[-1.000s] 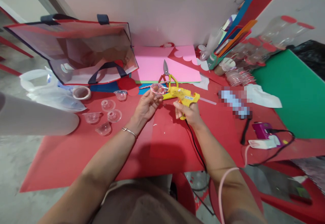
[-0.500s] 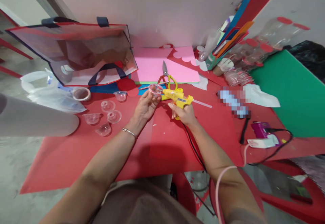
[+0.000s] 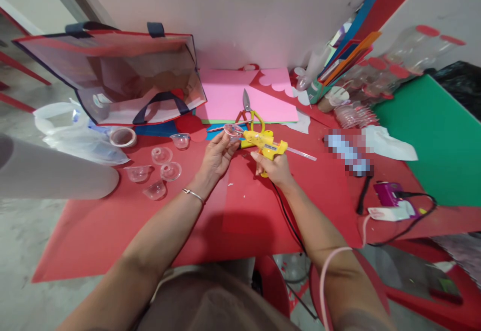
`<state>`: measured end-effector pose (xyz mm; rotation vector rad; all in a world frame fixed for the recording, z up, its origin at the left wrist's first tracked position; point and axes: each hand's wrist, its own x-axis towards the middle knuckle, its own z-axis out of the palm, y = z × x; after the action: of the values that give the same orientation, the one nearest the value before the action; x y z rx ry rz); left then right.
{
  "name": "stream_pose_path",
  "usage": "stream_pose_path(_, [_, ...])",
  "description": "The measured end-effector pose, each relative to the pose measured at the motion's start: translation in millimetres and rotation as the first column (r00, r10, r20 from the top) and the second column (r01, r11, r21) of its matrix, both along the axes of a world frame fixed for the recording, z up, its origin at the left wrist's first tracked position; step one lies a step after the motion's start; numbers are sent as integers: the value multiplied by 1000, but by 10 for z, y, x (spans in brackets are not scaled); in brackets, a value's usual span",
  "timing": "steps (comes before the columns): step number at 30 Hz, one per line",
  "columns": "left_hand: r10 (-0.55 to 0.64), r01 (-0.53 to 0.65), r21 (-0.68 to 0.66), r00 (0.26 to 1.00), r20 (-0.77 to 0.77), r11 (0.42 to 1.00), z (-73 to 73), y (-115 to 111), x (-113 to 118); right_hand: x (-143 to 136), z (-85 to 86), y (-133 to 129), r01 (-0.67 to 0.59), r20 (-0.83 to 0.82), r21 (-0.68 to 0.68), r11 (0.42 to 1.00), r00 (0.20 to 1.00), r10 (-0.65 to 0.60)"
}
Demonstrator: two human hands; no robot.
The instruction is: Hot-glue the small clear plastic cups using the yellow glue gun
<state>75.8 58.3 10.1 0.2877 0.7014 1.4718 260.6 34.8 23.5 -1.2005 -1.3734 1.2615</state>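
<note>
My left hand [image 3: 220,154] pinches a small clear plastic cup [image 3: 233,130] with a pinkish rim. My right hand [image 3: 273,167] is wrapped round the handle of a yellow glue gun [image 3: 265,142], and a clear glue stick [image 3: 302,154] pokes out of its back. The gun's nozzle meets the cup or lies just beside it; I cannot tell which. Beyond the hands lie scissors [image 3: 257,118] with yellow and red handles, plus a thin twisted pink-and-white strip [image 3: 218,129]. Several similar clear cups [image 3: 171,171] rest on the red table to the left of my left hand.
An open bag [image 3: 139,70] stands at back left, near a plastic bag [image 3: 75,135] and a grey cylinder [image 3: 56,171]. Pink sheets [image 3: 221,90] lie against the wall. Jars [image 3: 394,73], a green board [image 3: 432,145] and a purple power block [image 3: 388,194] with cords are on the right.
The view has shifted slightly. Both hands keep their holds, and the cup appears tilted a little differently at the glue gun's nozzle.
</note>
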Motion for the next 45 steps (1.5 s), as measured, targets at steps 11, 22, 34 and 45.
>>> stream_pose_path(11, [-214, 218, -58, 974, 77, 974, 157, -68, -29, 284, 115, 122, -99, -62, -19, 995, 993, 97])
stream_pose_path(22, [-382, 402, -84, 906, 185, 912, 237, -95, -92, 312, 116, 119, -122, -75, -53, 991, 990, 118])
stream_pose_path(34, [-283, 282, 17, 959, 26, 959, 124, -97, -41, 316, 195, 85, -185, -88, -101, 977, 980, 177])
stream_pose_path(45, [-234, 233, 87, 972, 0, 969, 61, -92, -39, 361, 164, 99, -209, -35, -79, 975, 978, 207])
